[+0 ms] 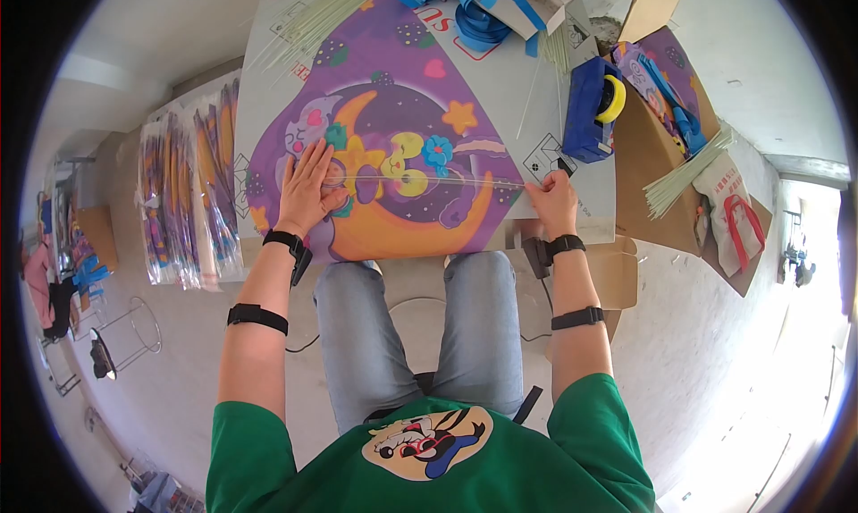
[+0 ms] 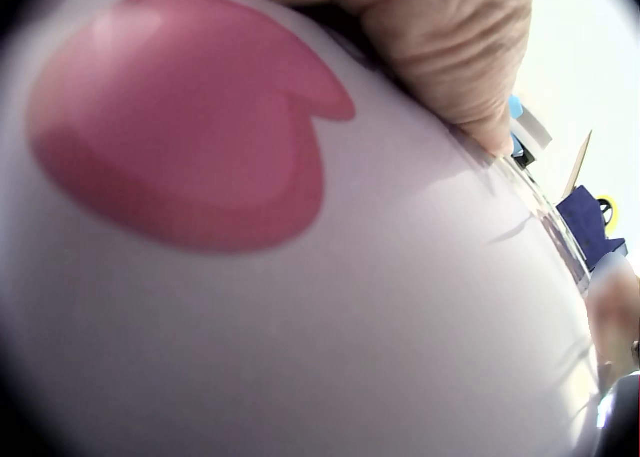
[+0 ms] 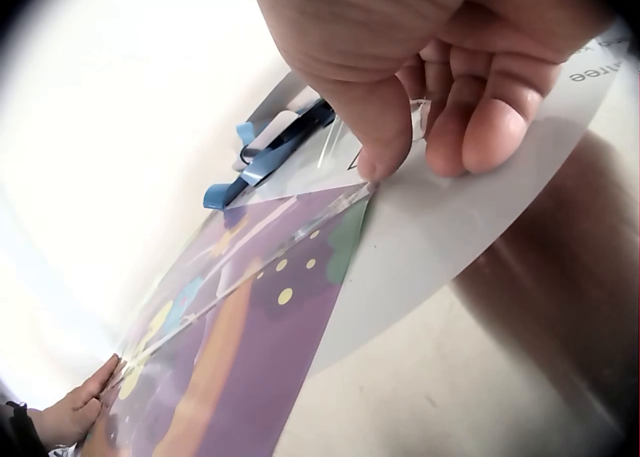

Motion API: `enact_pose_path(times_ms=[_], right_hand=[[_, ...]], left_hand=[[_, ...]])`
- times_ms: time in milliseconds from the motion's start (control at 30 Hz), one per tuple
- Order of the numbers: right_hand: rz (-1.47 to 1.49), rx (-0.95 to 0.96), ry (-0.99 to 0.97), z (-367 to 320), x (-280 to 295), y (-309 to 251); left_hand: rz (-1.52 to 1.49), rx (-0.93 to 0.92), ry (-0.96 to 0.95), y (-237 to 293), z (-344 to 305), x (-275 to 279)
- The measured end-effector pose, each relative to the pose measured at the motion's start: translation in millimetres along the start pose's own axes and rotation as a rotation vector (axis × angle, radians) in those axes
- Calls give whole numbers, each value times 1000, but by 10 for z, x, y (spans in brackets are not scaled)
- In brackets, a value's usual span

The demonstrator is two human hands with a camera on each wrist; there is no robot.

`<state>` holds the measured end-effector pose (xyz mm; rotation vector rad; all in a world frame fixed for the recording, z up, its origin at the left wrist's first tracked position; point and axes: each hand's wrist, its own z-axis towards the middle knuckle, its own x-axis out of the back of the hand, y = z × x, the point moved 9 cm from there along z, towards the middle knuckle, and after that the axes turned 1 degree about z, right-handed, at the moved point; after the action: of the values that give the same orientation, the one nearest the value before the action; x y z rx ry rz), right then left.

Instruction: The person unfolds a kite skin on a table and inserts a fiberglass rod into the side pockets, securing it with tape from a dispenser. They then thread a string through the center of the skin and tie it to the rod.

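A purple printed plastic sheet with a moon, stars and a bunny lies on the table in front of me. My left hand rests on its left part, fingers stretched out and thumb spread. In the left wrist view, this hand presses beside a printed pink heart. A narrow strip of clear tape runs straight across the sheet from the left hand to the right. At the sheet's right edge my right hand pinches the tape's end between thumb and forefinger, with its other fingers curled.
A blue tape dispenser with a yellow core stands at the right. Blue ribbon and bundles of thin pale rods lie at the back. Bagged packs sit at the left; an open cardboard box is at the right.
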<state>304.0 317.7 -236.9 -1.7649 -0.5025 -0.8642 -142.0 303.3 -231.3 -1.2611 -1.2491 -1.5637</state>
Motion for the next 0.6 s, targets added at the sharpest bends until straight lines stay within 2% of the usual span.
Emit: enact_pose_path(times_ms=[167, 267, 400, 467, 533, 600], right_hand=[[-13, 11, 0, -2, 7, -27], [-131, 75, 32, 1, 27, -137], [-177, 73, 8, 73, 4, -50], [-125, -3, -48, 130, -56, 83], [-111, -4, -63, 161, -96, 142], [-145, 95, -23, 177, -91, 104]], left_hand=[[-10, -2, 4, 8, 4, 11], [-4, 12, -12, -7, 2, 20], [-35, 30, -33, -27, -7, 41], [-166, 12, -62, -41, -6, 42], [-235, 24, -50, -120, 11, 62], [-218, 53, 45, -189, -1, 129]])
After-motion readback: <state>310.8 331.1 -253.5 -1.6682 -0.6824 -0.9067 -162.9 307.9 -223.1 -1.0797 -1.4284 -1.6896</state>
